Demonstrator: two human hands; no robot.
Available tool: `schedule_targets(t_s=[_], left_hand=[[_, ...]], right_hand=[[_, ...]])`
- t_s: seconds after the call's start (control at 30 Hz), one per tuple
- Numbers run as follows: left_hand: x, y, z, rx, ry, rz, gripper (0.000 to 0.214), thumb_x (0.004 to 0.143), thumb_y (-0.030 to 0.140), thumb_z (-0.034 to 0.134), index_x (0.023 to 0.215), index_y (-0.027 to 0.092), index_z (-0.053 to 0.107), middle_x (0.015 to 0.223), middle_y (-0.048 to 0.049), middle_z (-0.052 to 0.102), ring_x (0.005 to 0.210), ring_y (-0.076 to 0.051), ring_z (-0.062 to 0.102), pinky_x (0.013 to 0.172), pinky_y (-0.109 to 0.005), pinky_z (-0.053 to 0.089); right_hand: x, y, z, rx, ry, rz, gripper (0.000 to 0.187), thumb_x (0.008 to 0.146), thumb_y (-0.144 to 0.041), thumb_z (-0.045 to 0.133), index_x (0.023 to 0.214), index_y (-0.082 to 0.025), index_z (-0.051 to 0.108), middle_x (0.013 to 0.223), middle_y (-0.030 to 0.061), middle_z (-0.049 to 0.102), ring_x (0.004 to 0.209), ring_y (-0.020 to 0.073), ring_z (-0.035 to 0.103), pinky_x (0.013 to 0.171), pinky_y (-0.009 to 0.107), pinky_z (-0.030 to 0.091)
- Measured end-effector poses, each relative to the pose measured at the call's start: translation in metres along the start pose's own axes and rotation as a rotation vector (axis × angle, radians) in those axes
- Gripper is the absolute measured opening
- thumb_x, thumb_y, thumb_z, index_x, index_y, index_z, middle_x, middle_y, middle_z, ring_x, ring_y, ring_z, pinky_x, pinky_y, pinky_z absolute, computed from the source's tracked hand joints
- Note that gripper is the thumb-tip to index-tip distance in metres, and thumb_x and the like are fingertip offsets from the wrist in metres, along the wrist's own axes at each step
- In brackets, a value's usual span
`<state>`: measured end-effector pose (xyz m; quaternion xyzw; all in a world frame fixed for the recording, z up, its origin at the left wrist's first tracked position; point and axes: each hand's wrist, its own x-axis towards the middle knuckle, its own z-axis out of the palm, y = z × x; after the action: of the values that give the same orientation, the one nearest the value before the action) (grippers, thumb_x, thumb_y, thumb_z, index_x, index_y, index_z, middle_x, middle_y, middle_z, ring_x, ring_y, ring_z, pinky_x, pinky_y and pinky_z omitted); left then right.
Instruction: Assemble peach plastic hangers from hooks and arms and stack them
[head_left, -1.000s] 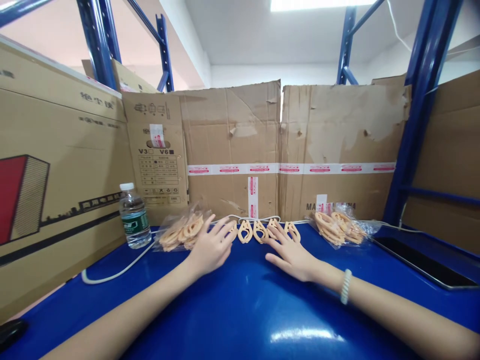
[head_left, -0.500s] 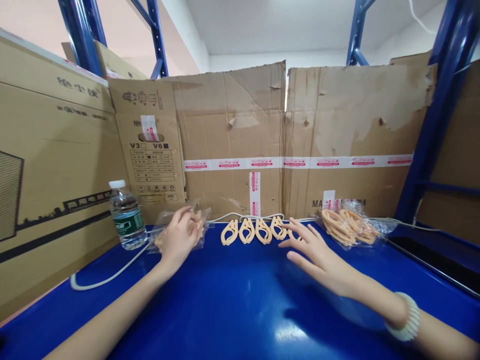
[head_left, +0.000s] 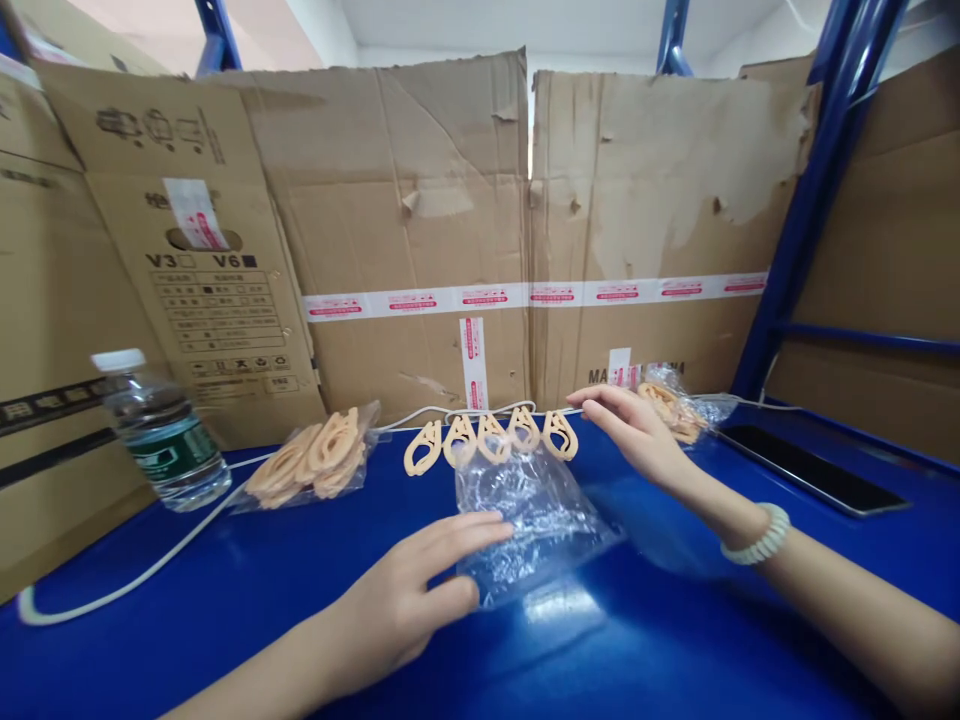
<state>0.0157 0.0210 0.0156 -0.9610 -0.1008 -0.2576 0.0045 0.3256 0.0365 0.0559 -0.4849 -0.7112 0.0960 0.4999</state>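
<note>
Several peach plastic clips lie in a row on the blue table, close to the cardboard wall. In front of them lies an empty clear plastic bag, crinkled and flat. My left hand grips the bag's near left edge, index finger stretched on top and thumb against the edge. My right hand hovers at the right end of the row with its fingers stretched out towards the last clip and nothing in it. A pale bead bracelet is on that wrist.
A filled bag of clips lies at the left, another filled bag behind my right hand. A water bottle stands far left beside a white cable. A dark flat device lies at the right. Cardboard boxes and a blue rack post close the back.
My left hand left the bag of clips at the left and now holds an empty clear bag in front of the row. My right hand shifted to the row's right end. The view dropped closer.
</note>
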Motion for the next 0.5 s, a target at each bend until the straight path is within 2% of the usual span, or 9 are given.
schedule_targets(t_s=[0.1, 0.27, 0.33, 0.43, 0.5], left_hand=[[0.0, -0.002, 0.004, -0.048, -0.1, 0.07, 0.036, 0.081, -0.007, 0.035, 0.086, 0.019, 0.058, 0.138, -0.0087, 0.056, 0.136, -0.022, 0.041, 0.107, -0.038, 0.044], [0.001, -0.001, 0.0, -0.196, -0.142, 0.027, 0.029, 0.078, -0.001, 0.034, 0.082, 0.022, 0.05, 0.136, -0.0057, 0.058, 0.135, -0.022, 0.041, 0.105, -0.038, 0.045], [0.0, 0.0, -0.002, -0.265, -0.121, -0.001, 0.025, 0.082, 0.003, 0.034, 0.085, 0.023, 0.049, 0.131, -0.0064, 0.061, 0.13, -0.022, 0.047, 0.103, -0.039, 0.046], [-0.003, 0.0, -0.006, -0.36, -0.073, -0.095, 0.024, 0.089, 0.01, 0.033, 0.091, 0.023, 0.052, 0.128, -0.0067, 0.063, 0.116, -0.022, 0.059, 0.095, -0.035, 0.05], [-0.003, 0.001, -0.009, -0.438, -0.043, -0.156, 0.027, 0.094, 0.015, 0.032, 0.094, 0.024, 0.058, 0.125, -0.0057, 0.065, 0.108, -0.021, 0.063, 0.092, -0.033, 0.051]], right_hand=[[-0.006, 0.004, 0.011, 0.028, -0.117, -0.045, 0.03, 0.093, -0.042, 0.048, 0.104, -0.02, 0.064, 0.104, 0.0087, 0.069, 0.095, 0.0228, 0.064, 0.084, 0.041, 0.053], [-0.02, -0.002, 0.027, -0.109, -0.349, -0.212, 0.029, 0.096, -0.033, 0.048, 0.119, -0.021, 0.06, 0.118, 0.0091, 0.065, 0.111, 0.0218, 0.06, 0.099, 0.043, 0.046], [-0.024, -0.007, 0.029, -0.163, -0.454, -0.243, 0.037, 0.095, -0.036, 0.05, 0.127, -0.018, 0.056, 0.131, 0.0123, 0.059, 0.122, 0.0233, 0.053, 0.105, 0.044, 0.041], [-0.029, -0.015, 0.028, -0.26, -0.634, -0.21, 0.058, 0.092, -0.048, 0.053, 0.139, -0.014, 0.048, 0.149, 0.0169, 0.04, 0.138, 0.029, 0.037, 0.113, 0.047, 0.032], [-0.031, -0.018, 0.029, -0.319, -0.729, -0.189, 0.07, 0.087, -0.058, 0.055, 0.143, -0.016, 0.045, 0.154, 0.0168, 0.033, 0.142, 0.0333, 0.028, 0.115, 0.051, 0.026]])
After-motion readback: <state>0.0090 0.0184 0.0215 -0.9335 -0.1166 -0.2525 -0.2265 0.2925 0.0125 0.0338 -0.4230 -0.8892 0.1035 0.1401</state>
